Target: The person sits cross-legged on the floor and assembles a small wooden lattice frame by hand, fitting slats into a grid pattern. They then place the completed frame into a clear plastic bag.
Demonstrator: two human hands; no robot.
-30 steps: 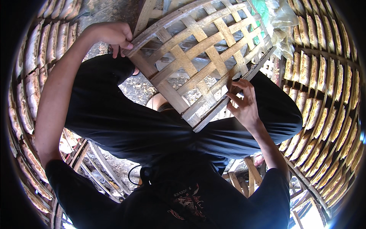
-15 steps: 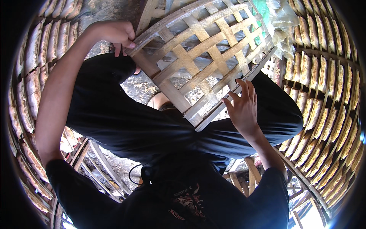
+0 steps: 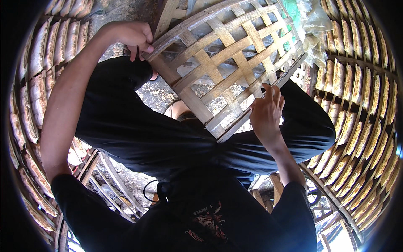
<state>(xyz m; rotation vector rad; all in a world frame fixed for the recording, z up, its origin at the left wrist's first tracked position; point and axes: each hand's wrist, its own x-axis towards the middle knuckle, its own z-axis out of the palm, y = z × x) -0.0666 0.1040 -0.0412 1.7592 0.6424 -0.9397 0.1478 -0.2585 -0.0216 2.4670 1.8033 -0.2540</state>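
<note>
A woven bamboo tray with an open lattice rests tilted across my knees, over black trousers. My left hand grips the tray's rim at its upper left corner, fingers curled over the edge. My right hand holds the lower right rim, fingers pointing up along the frame. The lattice itself carries nothing that I can see.
Bamboo racks loaded with rows of pale flat food pieces curve around on the right, and similar racks stand on the left. Crumpled clear and green plastic lies at the upper right. Rough ground shows between my legs.
My right hand has shifted from the tray's lattice down onto its lower right rim. The tray has tipped slightly; my left hand keeps its grip.
</note>
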